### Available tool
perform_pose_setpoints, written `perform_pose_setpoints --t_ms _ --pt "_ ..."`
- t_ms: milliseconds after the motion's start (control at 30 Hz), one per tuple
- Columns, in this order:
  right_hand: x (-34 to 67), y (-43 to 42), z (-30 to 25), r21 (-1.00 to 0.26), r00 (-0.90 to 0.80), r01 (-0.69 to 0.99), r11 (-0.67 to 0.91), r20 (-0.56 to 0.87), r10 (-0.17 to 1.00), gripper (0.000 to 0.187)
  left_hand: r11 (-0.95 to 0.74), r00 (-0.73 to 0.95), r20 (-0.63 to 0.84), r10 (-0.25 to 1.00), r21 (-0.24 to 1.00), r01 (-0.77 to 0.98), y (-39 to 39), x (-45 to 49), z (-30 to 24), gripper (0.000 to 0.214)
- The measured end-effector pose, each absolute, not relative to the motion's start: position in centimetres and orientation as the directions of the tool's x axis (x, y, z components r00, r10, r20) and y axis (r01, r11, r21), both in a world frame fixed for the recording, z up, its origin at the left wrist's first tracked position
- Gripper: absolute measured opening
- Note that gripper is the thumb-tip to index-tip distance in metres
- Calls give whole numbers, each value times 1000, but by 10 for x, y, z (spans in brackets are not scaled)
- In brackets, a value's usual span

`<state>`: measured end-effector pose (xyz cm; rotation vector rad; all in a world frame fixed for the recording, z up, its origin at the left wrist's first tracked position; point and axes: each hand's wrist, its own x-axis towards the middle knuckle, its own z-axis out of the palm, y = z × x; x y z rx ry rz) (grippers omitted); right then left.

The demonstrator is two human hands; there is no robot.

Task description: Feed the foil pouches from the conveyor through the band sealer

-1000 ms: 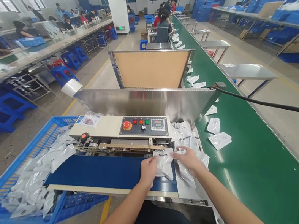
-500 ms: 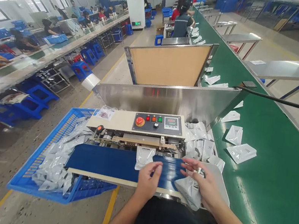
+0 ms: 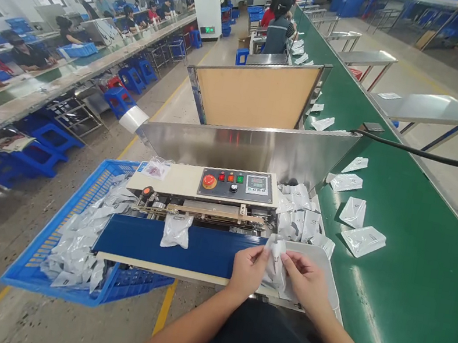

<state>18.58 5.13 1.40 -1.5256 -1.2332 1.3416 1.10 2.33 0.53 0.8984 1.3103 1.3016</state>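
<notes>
Between my two hands a small silver-white pouch (image 3: 276, 270) is held upright by its top edge, over the right end of the blue belt. My left hand (image 3: 248, 269) pinches its left side, and my right hand (image 3: 308, 280) pinches the right side. Another pouch (image 3: 176, 231) rides on the blue conveyor belt (image 3: 132, 240), its top edge in the band sealer (image 3: 174, 179). Beside my right hand sits a pale tray (image 3: 332, 278), with a heap of pouches (image 3: 303, 214) behind it.
A blue basket (image 3: 16, 274) full of pouches stands left of the sealer. On the right runs a green conveyor (image 3: 414, 275) with scattered pouches (image 3: 362, 241). A steel panel (image 3: 241, 150) rises behind the sealer, and a black cable (image 3: 435, 156) crosses the green conveyor. People sit farther off.
My left hand has moved right and taken hold of the pouch, which my right hand has brought upright. The pouch in the sealer has travelled left along the belt.
</notes>
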Motion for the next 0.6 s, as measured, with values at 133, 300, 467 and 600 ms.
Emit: perform_pose_setpoints --t_ms 133,300,467,600 --pt "199 70 1 -920 155 112 -375 -357 921 49 325 -324 -378 867 923 -207 43 22 -8 38" --pt "192 100 -7 -882 177 27 -470 -458 871 40 411 -379 -576 724 802 -435 70 28 -23 34" --pt "192 120 -7 -865 -21 103 -491 -495 869 42 334 -433 -536 724 823 -460 66 3 -30 50" --pt "236 167 -17 -847 208 394 -357 -296 932 44 236 -614 -391 685 917 -321 38 -36 -29 50"
